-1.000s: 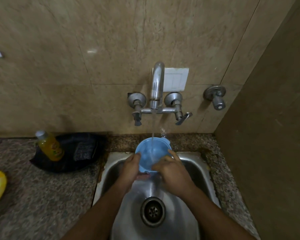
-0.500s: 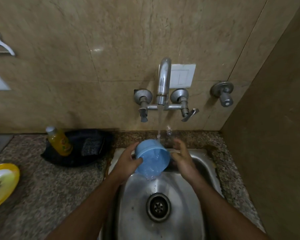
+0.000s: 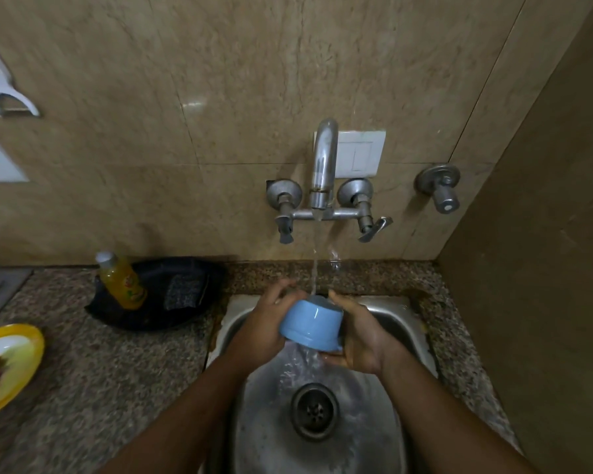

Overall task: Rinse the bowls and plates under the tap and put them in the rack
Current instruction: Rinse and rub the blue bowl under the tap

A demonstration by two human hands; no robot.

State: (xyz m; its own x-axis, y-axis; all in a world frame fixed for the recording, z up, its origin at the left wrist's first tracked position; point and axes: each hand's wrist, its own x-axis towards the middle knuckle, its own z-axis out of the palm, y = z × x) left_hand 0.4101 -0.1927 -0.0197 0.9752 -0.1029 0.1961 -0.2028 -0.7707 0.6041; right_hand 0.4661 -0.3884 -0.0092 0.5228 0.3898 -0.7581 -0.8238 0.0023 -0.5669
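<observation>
Blue plastic bowl (image 3: 311,325) — upturned over the steel sink (image 3: 421,323), tap (image 3: 323,165) stream striking its base. Left hand (image 3: 266,328) curled round one side; right hand (image 3: 358,333) cupping the other, fingers wrapped beneath. Step: rinsing the outside. Next, probably — shake off, carry to a rack, not in view.

Above the fingers (image 3: 281,291) hangs the chrome wall tap (image 3: 323,172); below them the steel sink basin (image 3: 384,439) lies open. Left of them, a black pan (image 3: 158,313) and orange bottle (image 3: 122,280) crowd the speckled granite worktop (image 3: 93,388).
</observation>
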